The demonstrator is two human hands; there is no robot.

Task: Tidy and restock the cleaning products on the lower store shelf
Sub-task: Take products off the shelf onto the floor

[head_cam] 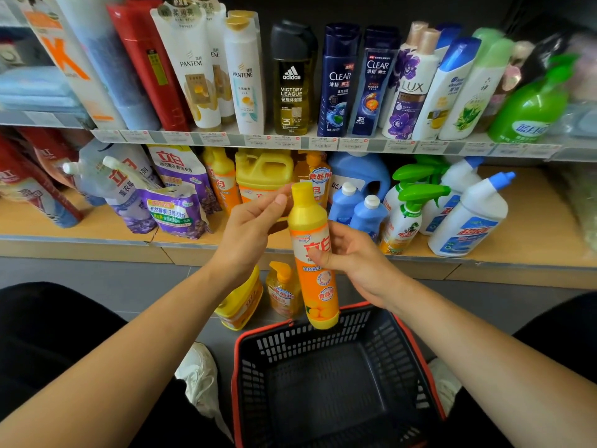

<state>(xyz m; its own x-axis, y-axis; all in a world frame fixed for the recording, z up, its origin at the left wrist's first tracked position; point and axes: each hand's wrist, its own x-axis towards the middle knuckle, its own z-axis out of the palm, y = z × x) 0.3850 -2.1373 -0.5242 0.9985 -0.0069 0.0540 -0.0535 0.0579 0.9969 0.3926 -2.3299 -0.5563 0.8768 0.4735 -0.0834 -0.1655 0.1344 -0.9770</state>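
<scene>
The right hand [352, 257] grips the orange dish-soap bottle [315, 286] around its middle, fingers curled on the label, holding it upright above the far rim of the basket [239, 350], in front of the lower shelf [97, 227]. The left hand [252, 227] reaches its neck; whether those fingers pinch it, I cannot tell.

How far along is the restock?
Done: basket looks empty; lower shelf already holds many bottles. In hand: right hand grips an orange detergent bottle, left hand by its cap. Left: shelve it, plus the yellow jug and pump bottle on the floor; purple pouches lean untidily.
</scene>
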